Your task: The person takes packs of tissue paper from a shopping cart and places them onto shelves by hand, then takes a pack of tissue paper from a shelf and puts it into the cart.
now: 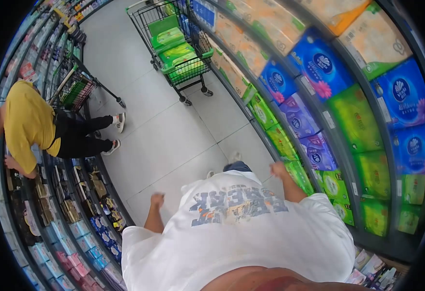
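My left hand [157, 199] hangs above the tiled floor [159, 140], to the left of my white shirt [236, 213]. Its fingers look loosely curled and slightly apart, with nothing visible in them. On the other side, my right hand [278, 170] is held out near the lower right shelf, closest to green tissue packs [299, 175]. It looks empty, with its fingers partly spread, and no contact with the packs is clear. Both hands are small in the view, so finger detail is limited.
A black and green cart [189, 72] holding green packs stands ahead. At left, a person in a yellow top [31, 123] reaches to the shelves beside another cart [77, 87]. Blue packs [321, 63] and purple packs [299, 116] fill the right shelves.
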Available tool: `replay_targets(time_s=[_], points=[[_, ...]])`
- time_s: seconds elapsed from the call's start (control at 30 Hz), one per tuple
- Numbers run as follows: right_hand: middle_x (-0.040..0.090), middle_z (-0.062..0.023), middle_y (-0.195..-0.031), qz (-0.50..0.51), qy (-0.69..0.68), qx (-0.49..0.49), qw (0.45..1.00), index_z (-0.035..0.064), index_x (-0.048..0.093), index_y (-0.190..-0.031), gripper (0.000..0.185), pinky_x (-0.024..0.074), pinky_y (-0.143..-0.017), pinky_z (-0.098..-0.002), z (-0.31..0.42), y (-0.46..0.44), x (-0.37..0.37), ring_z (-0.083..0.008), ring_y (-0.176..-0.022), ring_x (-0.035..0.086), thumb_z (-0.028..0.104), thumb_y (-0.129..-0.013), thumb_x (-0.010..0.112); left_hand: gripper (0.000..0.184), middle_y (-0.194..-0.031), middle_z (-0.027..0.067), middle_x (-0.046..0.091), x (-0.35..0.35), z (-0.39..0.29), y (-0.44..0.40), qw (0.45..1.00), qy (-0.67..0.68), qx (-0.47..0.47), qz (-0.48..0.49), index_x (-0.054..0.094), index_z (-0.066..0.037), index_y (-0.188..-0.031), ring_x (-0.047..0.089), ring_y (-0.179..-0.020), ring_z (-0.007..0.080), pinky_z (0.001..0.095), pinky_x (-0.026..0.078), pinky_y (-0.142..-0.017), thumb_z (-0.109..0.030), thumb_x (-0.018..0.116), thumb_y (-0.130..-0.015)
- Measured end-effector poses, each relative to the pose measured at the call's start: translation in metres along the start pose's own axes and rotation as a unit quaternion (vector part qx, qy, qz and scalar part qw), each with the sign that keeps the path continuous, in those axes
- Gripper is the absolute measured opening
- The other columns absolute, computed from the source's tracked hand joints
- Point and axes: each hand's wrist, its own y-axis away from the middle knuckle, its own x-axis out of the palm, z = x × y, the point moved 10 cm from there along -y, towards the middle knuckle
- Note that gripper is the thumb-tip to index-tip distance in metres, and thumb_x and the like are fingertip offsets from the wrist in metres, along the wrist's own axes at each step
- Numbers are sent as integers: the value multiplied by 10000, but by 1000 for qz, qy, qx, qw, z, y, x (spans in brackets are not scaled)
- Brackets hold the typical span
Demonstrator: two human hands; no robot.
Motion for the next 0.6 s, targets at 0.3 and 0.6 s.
replay_targets(time_s=[0.3,0.6], points=[[646,-34,-756,-75,-274,-197,938,12,666,-898,225,450,-530,-273,285,-75,-84,-123,-598,591,230,-862,620,371,-1006,180,685,-342,-242,-82,895,395,125,-165,634,-16,-1141,655,-942,261,346,501,-833,-224,638,-835],[644,-83,-709,134,-16,30,990,62,647,-873,265,461,-457,-362,161,-189,14,-198,-555,621,324,-835,641,202,-767,117,664,-196,-34,-179,894,406,-182,54,671,-24,-934,619,-681,237,380,484,-650,-190,623,-829]])
